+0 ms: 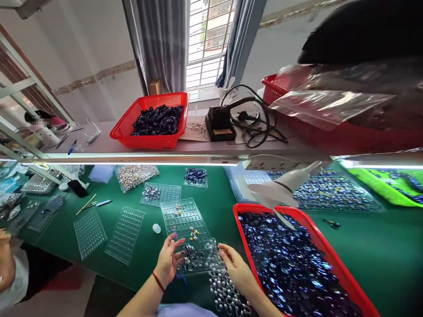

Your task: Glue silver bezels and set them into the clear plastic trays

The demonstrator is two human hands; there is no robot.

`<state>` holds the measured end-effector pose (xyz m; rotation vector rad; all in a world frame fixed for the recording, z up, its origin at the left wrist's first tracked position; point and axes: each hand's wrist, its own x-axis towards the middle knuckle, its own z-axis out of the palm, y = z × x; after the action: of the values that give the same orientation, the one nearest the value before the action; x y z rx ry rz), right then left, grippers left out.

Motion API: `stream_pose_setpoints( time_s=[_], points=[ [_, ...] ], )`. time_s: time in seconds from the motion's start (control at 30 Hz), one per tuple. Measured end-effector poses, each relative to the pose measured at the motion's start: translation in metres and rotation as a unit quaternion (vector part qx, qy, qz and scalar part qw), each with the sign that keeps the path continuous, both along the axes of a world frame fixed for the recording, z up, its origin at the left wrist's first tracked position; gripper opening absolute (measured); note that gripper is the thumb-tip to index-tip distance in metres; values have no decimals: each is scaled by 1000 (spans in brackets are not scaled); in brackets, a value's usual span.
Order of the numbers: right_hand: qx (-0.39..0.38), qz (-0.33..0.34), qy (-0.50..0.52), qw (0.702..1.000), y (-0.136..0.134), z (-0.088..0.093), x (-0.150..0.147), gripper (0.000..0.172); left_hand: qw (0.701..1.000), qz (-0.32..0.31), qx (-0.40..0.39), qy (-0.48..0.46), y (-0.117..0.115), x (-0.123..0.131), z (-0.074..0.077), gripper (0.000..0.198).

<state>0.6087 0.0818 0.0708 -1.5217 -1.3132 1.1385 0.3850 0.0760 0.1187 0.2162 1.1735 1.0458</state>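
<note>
Left hand (pixel 166 263) and right hand (pixel 237 269) grip opposite edges of a clear tray (pixel 201 271) over the desk (pixel 216 189), presumably steadying its small pieces (pixel 188 254); silver rings (pixel 227 293) lie close by.

Grey curtains (pixel 167 44) flank a barred window (pixel 203 64), probably with a building (pixel 216 31) beyond; a strip light (pixel 148 164) runs beneath the shelf (pixel 105 134).

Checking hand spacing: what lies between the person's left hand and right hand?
In the head view, a clear rectangular plastic tray with small dark and silvery pieces lies between the left hand and right hand.
</note>
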Motion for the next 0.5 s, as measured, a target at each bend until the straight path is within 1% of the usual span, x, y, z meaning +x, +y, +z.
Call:
stream_pose_setpoints(
  time_s=[0.07, 0.1, 0.2, 0.27, 0.3, 0.37, 0.43, 0.5],
  points=[
    [49, 47, -31, 997, 8, 15, -6, 37, 1000, -4, 1, -4, -10, -11, -1, 45],
    [74, 85, -38, 993, 13, 23, -12, 36, 1000, -6, 3, -6, -15, -15, -1, 46],
    [129, 219, -41, 966, 28, 43, -40, 33, 1000, -14, 9, -14, -26, -22, 1, 49],
    [145, 279, -44, 948, 30, 51, -58, 30, 1000, -18, 11, -18, -33, -26, 3, 52],
    [149, 297, -45, 942, 30, 53, -65, 27, 1000, -19, 12, -20, -37, -28, 3, 54],
    [152, 313, -45, 936, 27, 54, -74, 21, 999, -22, 15, -21, -44, -34, 3, 55],
    [149, 304, -41, 940, 27, 50, -78, 19, 999, -28, 15, -22, -49, -40, 2, 58],
    [139, 272, -38, 951, 33, 44, -80, 19, 999, -35, 13, -24, -53, -44, 2, 60]
  ],
)
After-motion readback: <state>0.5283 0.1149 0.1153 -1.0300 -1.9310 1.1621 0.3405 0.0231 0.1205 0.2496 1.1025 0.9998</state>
